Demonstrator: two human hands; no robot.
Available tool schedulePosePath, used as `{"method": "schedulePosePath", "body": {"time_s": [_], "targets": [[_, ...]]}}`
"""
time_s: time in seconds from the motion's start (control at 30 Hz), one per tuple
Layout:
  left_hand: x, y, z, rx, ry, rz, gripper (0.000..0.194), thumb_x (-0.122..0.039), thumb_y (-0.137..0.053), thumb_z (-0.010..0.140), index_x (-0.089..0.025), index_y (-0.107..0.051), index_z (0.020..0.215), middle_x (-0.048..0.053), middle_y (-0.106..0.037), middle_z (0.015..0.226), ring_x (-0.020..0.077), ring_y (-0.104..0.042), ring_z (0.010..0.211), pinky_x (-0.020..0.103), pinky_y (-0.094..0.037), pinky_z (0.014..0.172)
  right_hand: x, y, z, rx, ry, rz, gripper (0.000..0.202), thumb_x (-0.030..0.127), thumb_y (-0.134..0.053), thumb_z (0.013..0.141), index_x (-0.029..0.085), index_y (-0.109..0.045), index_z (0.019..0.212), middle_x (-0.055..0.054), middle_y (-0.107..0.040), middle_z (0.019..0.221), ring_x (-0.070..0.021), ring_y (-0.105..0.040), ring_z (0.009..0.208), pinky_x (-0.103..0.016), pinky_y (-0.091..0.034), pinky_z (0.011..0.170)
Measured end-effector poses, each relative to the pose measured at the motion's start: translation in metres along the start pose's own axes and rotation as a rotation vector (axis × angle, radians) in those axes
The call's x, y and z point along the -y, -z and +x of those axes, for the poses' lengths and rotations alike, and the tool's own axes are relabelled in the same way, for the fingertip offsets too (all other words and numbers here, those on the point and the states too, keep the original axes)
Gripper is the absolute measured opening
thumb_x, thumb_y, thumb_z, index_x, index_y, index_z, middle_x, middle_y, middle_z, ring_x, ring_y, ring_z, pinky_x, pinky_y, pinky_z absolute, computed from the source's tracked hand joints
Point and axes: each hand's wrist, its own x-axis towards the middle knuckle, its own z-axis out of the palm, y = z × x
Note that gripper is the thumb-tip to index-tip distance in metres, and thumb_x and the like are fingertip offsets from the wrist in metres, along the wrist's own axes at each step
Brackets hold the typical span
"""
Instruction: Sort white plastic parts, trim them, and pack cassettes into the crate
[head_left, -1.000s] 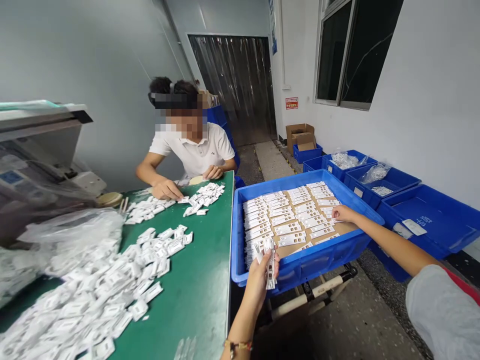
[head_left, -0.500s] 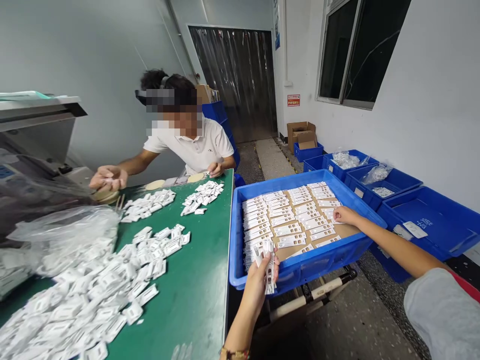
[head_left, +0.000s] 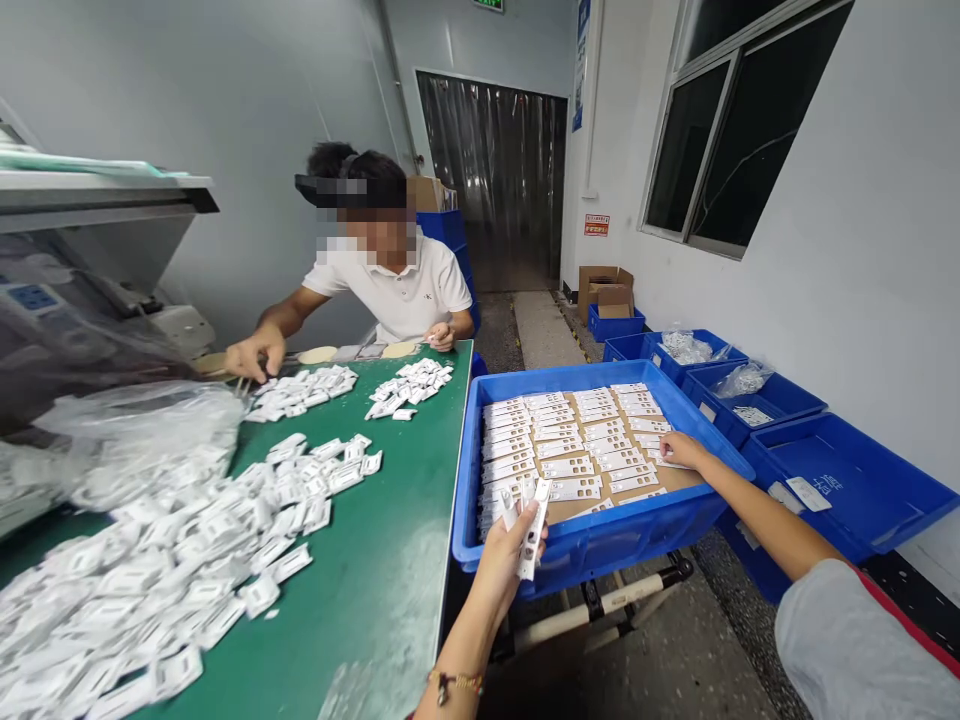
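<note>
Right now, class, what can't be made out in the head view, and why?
All in the head view:
- Right hand: too small, fingers curled, to tell whether it grips a strip.
- Left hand: its white strips overlap behind the thumb, hiding their number.
- Blue bin: the cardboard hides what lies beneath.
- Pile of white pieces: cut off by the left edge.
- Red sign: print too small.

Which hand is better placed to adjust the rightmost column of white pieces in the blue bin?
Right, I'd judge: the right hand is over the blue bin, at the rightmost column. The left hand is toward the near-left corner, holding several white pieces.
</note>
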Motion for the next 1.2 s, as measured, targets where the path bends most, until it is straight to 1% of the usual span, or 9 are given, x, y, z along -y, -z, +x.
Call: {"method": "schedulePosePath", "body": {"time_s": [0.17, 0.3, 0.37, 0.53, 0.7, 0.83, 0.97, 1.07, 1.2], "targets": [[0.006, 0.0, 0.003, -0.023, -0.018, 0.026, 0.062, -0.061, -0.088, 0.049, -0.012, -0.06, 0.075, 0.0, -0.058, 0.054, 0.0084, -0.046, 0.043, 0.019, -0.035, 0.041, 0.013, 0.022, -0.014, -0.137, -0.064, 0.181, 0.031, 0.036, -0.06, 0.095, 0.017, -0.06, 0.12, -0.009, -0.061, 0.123, -0.0221, -0.061, 0.106, -0.044, -0.053, 0.09], [0.008, 0.002, 0.004, 0.005, -0.031, 0.053, 0.059, -0.062, -0.086, 0.054, -0.013, -0.06, 0.075, 0.0, -0.058, 0.055, 0.0087, -0.046, 0.043, 0.02, -0.034, 0.042, 0.06, 0.032, -0.037, -0.303, -0.061, 0.433, 0.032, 0.042, -0.052, 0.096, 0.018, -0.059, 0.116, -0.01, -0.06, 0.118, -0.0228, -0.059, 0.105, -0.042, -0.05, 0.09], [0.009, 0.003, 0.003, 0.025, -0.034, 0.078, 0.057, -0.063, -0.084, 0.056, -0.014, -0.058, 0.071, 0.0, -0.057, 0.053, 0.0087, -0.044, 0.04, 0.02, -0.031, 0.041, 0.106, 0.018, -0.056, -0.313, -0.008, 0.587, 0.038, 0.049, -0.043, 0.097, 0.019, -0.06, 0.113, -0.011, -0.063, 0.106, -0.023, -0.059, 0.098, -0.038, -0.052, 0.082], [0.012, 0.007, 0.001, 0.101, -0.055, 0.178, 0.055, -0.066, -0.077, 0.066, -0.014, -0.061, 0.063, -0.001, -0.047, 0.041, 0.007, -0.032, 0.034, 0.022, -0.018, 0.038, 0.238, -0.053, -0.101, -0.096, 0.221, 0.941, 0.057, 0.072, -0.05, 0.082, 0.023, -0.064, 0.108, 0.0, -0.058, 0.068, -0.0143, -0.051, 0.05, -0.026, -0.044, 0.043], [0.016, 0.01, 0.004, 0.128, -0.086, 0.25, 0.062, -0.076, -0.076, 0.057, -0.016, -0.058, 0.054, -0.001, -0.043, 0.038, 0.0085, -0.031, 0.035, 0.024, -0.016, 0.039, 0.292, -0.095, -0.112, -0.172, 0.228, 1.248, 0.071, 0.085, -0.046, 0.075, 0.021, -0.069, 0.096, 0.005, -0.036, 0.052, -0.0079, -0.026, 0.04, -0.022, -0.023, 0.037], [0.02, 0.009, 0.005, 0.161, -0.031, 0.228, 0.065, -0.078, -0.076, 0.053, -0.016, -0.058, 0.053, -0.002, -0.04, 0.04, 0.0066, -0.026, 0.035, 0.023, -0.012, 0.038, 0.274, -0.099, -0.115, -0.383, 0.034, 1.589, 0.054, 0.073, -0.067, 0.07, 0.025, -0.072, 0.093, 0.005, -0.035, 0.05, -0.0108, -0.03, 0.042, -0.025, -0.027, 0.039], [0.017, 0.01, 0.004, 0.168, 0.01, 0.116, 0.06, -0.07, -0.08, 0.056, -0.013, -0.065, 0.071, -0.002, -0.049, 0.056, 0.0026, -0.021, 0.038, 0.021, -0.007, 0.04, 0.211, -0.065, -0.107, -0.661, -0.001, 1.503, 0.041, 0.063, -0.061, 0.081, 0.031, -0.068, 0.106, -0.004, -0.065, 0.083, -0.0239, -0.062, 0.079, -0.034, -0.053, 0.065], [0.015, 0.012, 0.007, 0.14, 0.027, 0.047, 0.056, -0.063, -0.078, 0.059, -0.014, -0.064, 0.082, -0.002, -0.052, 0.062, 0.0022, -0.023, 0.038, 0.02, -0.006, 0.04, 0.146, -0.018, -0.079, -0.544, 0.082, 1.057, 0.045, 0.061, -0.053, 0.085, 0.025, -0.067, 0.108, -0.009, -0.07, 0.102, -0.0304, -0.059, 0.114, -0.04, -0.051, 0.092], [0.019, 0.012, 0.013, 0.11, 0.033, 0.001, 0.052, -0.057, -0.074, 0.055, -0.015, -0.059, 0.081, -0.001, -0.053, 0.062, 0.003, -0.025, 0.035, 0.02, -0.007, 0.037, 0.074, 0.02, -0.038, -0.29, 0.04, 0.597, 0.032, 0.051, -0.076, 0.066, 0.022, -0.069, 0.078, -0.007, -0.07, 0.079, -0.0299, -0.066, 0.087, -0.041, -0.053, 0.081]]}}
